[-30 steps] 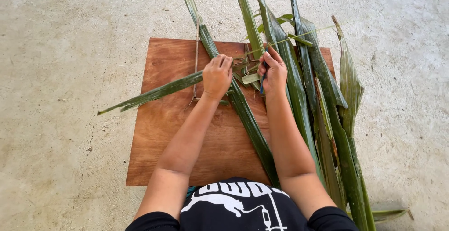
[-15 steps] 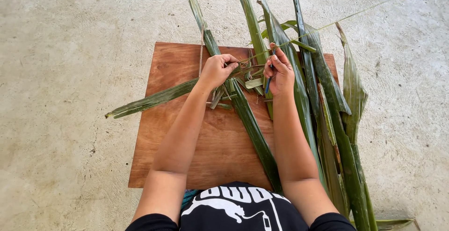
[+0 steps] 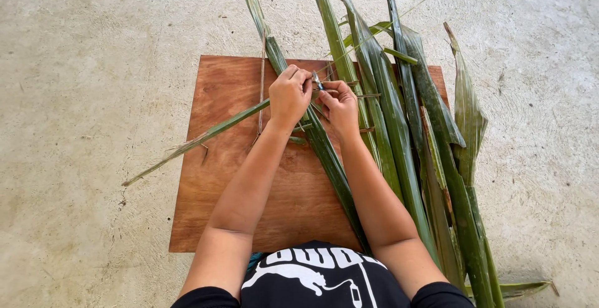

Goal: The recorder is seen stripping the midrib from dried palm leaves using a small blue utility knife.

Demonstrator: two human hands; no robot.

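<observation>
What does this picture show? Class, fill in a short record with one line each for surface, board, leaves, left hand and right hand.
surface: pale concrete floor
board: brown wooden board lying flat on the floor
leaves: bundle of long green leaves along the board's right side; one leaf strip runs left across the board
left hand: left hand closed, pinching leaf strips at the crossing
right hand: right hand closed beside it, fingers on the same strips

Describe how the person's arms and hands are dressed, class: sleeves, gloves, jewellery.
Both forearms are bare. Short black sleeves end near the shoulders. The left hand and right hand wear no gloves; no rings, watch or bracelets are visible.
</observation>
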